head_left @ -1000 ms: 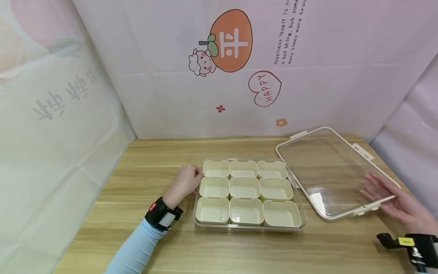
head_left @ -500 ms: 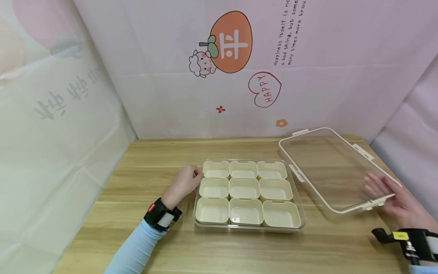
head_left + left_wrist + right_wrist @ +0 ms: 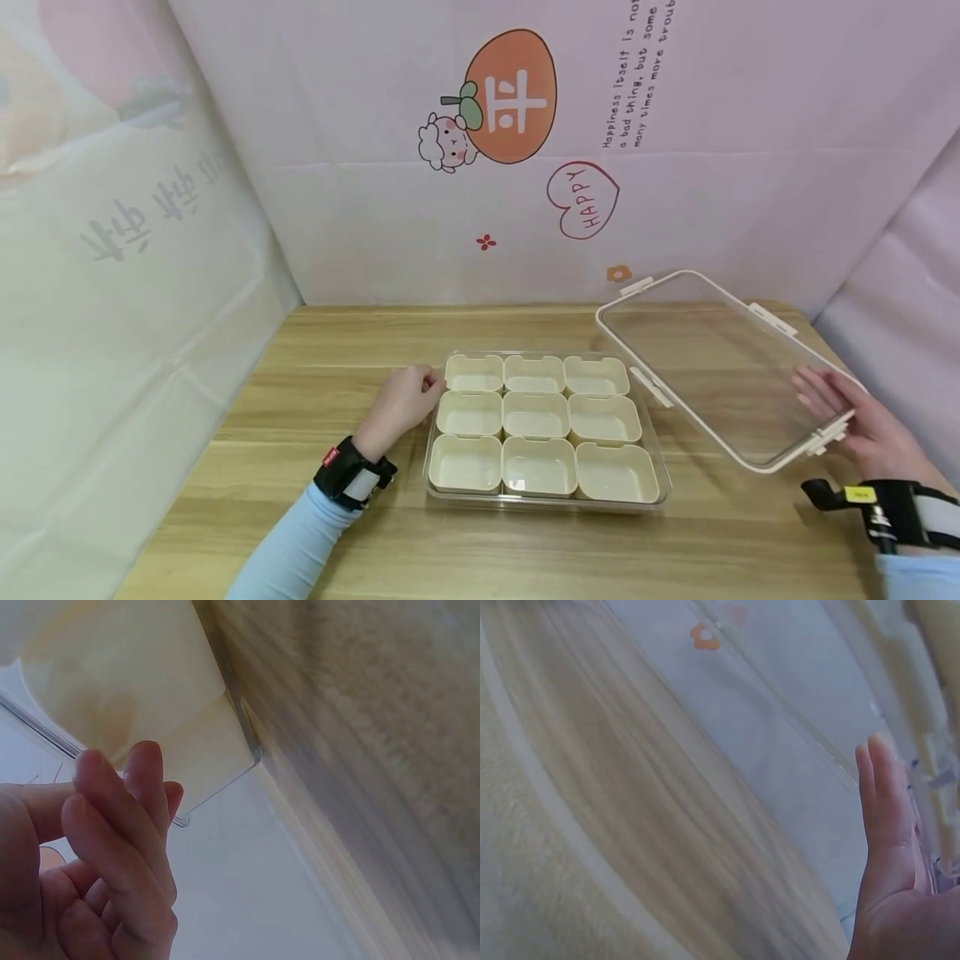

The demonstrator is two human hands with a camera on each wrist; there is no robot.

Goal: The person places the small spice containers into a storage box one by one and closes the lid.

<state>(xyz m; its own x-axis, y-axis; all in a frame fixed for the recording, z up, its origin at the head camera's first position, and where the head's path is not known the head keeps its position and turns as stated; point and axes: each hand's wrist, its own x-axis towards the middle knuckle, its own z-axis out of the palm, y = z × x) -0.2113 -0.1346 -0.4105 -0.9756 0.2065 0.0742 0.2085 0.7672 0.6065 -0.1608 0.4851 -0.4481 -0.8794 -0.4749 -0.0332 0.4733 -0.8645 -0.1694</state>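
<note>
A clear rectangular box stands on the table, filled with several cream cups in rows, with no contents visible in them. My left hand is at the box's left side, fingers loosely bent close to its wall; the left wrist view shows these fingers in front of a cup, and I cannot tell how firmly they touch. My right hand holds a clear lid with a cream frame by its near right corner. The lid is lifted and tilted, and the fingers show through it.
The wooden table ends at a printed cloth backdrop behind the box and lid. More cloth hangs at the left and right sides. Cream latches stick out from the lid's edges.
My right hand has lifted the lid and moved it left, toward the box, tilting it. My left hand and the box have stayed about where they were.
</note>
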